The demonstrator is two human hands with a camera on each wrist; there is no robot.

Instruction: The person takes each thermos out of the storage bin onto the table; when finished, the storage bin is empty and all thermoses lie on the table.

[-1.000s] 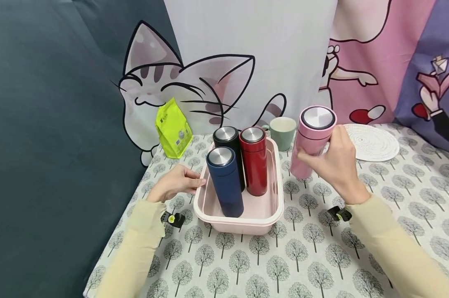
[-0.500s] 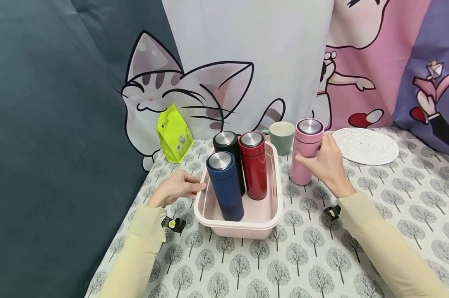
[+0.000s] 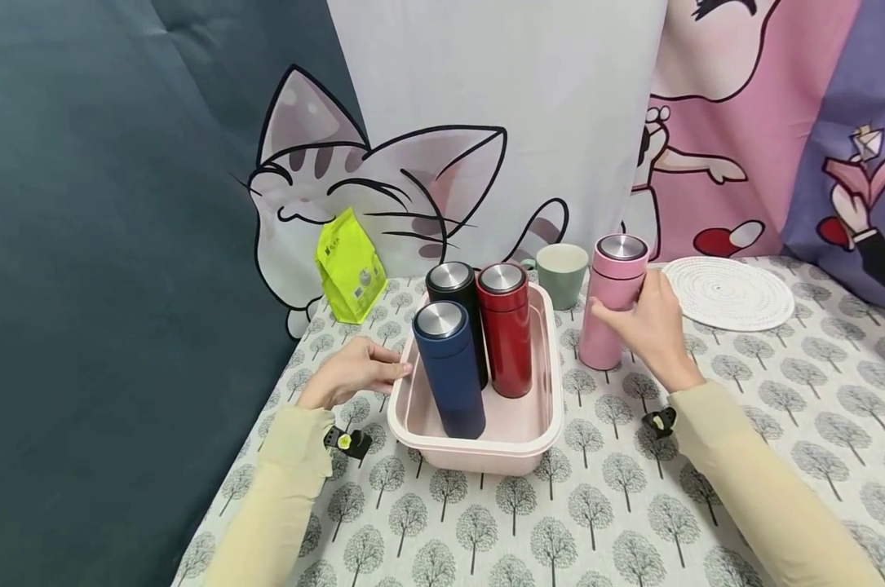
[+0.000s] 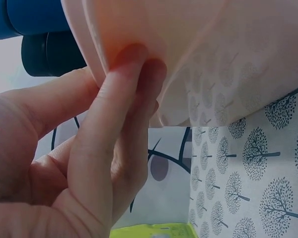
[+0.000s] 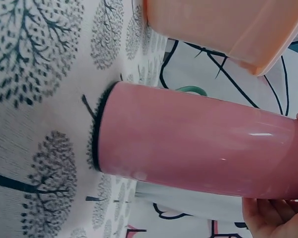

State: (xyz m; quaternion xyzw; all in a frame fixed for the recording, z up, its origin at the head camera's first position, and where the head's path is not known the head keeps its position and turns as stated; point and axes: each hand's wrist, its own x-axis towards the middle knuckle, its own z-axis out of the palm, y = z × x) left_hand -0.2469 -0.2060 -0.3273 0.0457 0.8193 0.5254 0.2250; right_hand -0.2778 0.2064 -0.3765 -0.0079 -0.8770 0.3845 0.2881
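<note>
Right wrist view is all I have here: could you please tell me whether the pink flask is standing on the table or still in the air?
Observer: It stands upright. The pink flask rests on the tablecloth, just right of the pink tub, with the right hand gripping its side.
Operator: Thank you. What is in the tub?
Observer: Three flasks stand in it: the blue flask, the black flask and the red flask.
Operator: And where is the other hand, please?
Observer: The left hand holds the tub's left rim; the left wrist view shows its fingertips pressed on the wall.
</note>
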